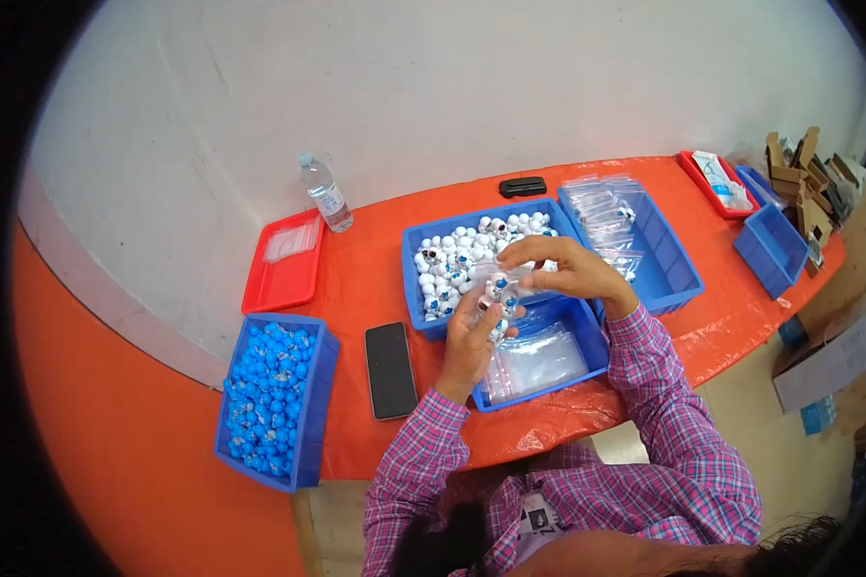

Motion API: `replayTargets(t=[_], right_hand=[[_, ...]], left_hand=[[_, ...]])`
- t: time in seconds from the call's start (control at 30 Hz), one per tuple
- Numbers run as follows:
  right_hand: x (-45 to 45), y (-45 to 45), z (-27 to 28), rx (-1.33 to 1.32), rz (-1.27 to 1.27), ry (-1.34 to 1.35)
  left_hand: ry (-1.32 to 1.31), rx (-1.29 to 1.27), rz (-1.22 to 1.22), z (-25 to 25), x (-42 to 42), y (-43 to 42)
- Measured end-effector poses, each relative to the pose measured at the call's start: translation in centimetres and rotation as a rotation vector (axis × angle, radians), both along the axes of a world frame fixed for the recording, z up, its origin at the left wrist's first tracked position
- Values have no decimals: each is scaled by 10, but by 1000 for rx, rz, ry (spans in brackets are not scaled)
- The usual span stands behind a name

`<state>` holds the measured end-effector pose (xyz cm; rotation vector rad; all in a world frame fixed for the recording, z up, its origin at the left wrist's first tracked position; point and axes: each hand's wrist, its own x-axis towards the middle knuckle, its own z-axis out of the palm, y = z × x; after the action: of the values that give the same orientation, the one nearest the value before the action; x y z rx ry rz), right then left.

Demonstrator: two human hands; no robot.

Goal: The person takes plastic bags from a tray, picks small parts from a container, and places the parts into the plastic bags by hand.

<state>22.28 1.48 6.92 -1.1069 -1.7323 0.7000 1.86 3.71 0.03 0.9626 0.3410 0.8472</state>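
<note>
My left hand (469,348) is closed around a clear plastic bag (498,300) that holds several small white figures with blue and dark parts. At the bag's upper edge, the bent fingers of my right hand (565,269) pinch the plastic. Behind both hands is a blue bin (412,279) of white balls and small figures. Below them, a smaller blue bin (597,358) contains flat clear bags (546,362). To the right, another blue bin (678,260) holds filled clear bags (597,213).
A blue bin (323,404) of blue balls and a black phone (391,370) lie left. Behind are a red tray (284,279), a water bottle (327,194) and a black object (522,187). Far right are a red tray (695,175), a small blue bin (773,252) and cardboard (806,188).
</note>
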Motion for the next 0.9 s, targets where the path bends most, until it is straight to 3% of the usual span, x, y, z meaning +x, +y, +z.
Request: replayTargets(t=[0.13,0.3,0.43,0.63,0.77,0.9], right_hand=[[-2,0,4,103,5,-35],[0,-2,11,16,10,190],[3,-6,18,41,-7,88],[5,-5,21,126,-3,65],[5,-6,25,154,-23,99],[1,-10,30,165,6,181]], left_hand=[[-68,21,19,2,-2,-3],[-36,92,-57,4,-1,-7],[-161,73,-59,-9,-3,2],[14,163,-85,6,-6,4],[301,356,18,11,-12,12],[226,248,7,35,-1,9]])
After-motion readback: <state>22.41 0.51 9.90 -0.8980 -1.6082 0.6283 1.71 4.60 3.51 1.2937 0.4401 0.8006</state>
